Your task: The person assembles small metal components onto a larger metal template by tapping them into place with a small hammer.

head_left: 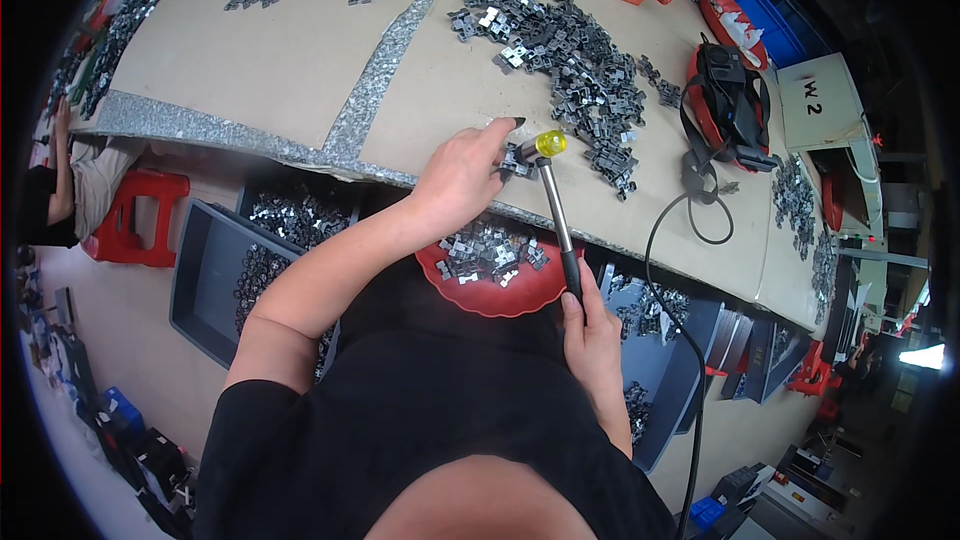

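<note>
At the worktop's (420, 70) front edge, the left hand (458, 178) reaches beside small metal clips (517, 162); I cannot tell whether its fingers clamp one. Below that edge sits a scalloped red basin (495, 309) holding metal pieces. The yellow-faced hammer (556, 208) has its head just beside the clips, its black handle clamped in the right hand's (592, 335) fingers. Farther from the edge spreads a clip heap (585, 70); toward the right edge lies a black strapped device (732, 100).

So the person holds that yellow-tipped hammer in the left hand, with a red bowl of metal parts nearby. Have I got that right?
Nearly: the head view shows the yellow-tipped hammer in the right hand. The red bowl of metal parts is indeed nearby.
</note>
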Available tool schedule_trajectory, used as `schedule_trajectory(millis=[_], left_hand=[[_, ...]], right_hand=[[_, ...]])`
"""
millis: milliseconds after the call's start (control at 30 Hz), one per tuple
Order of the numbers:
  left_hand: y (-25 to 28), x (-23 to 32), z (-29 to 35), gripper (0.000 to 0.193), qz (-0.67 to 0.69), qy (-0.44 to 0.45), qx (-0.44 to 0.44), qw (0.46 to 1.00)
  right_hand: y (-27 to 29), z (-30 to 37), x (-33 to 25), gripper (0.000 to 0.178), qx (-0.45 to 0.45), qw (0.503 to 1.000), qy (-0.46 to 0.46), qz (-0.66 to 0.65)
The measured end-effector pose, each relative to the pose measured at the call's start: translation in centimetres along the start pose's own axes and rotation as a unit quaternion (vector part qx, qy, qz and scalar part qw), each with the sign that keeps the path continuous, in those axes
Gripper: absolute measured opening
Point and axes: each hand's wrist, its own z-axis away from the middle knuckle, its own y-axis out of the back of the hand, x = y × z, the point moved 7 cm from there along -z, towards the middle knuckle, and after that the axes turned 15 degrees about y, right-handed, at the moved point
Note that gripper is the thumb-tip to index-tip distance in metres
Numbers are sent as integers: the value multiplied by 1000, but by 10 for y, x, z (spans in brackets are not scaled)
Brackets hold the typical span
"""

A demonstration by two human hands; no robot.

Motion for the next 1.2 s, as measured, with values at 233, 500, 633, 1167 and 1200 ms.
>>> schedule_trajectory(millis=[233, 500, 633, 1167, 1200], left_hand=[[17, 11, -1, 52, -57, -164, 121, 977], [3, 2, -10, 62, 24, -65, -2, 998], [3, 0, -10, 57, 40, -51, -5, 998], [22, -1, -72, 49, 27, -79, 139, 987], [24, -5, -91, 50, -2, -102, 176, 979]], right_hand=[[2, -3, -4, 41, -33, 999, -19, 35], [27, 8, -24, 42, 117, 988, 93, -39], [2, -1, -8, 41, -33, 999, -12, 29], [15, 7, 2, 42, 122, 982, 87, -115], [11, 6, 1, 42, 117, 982, 77, -125]])
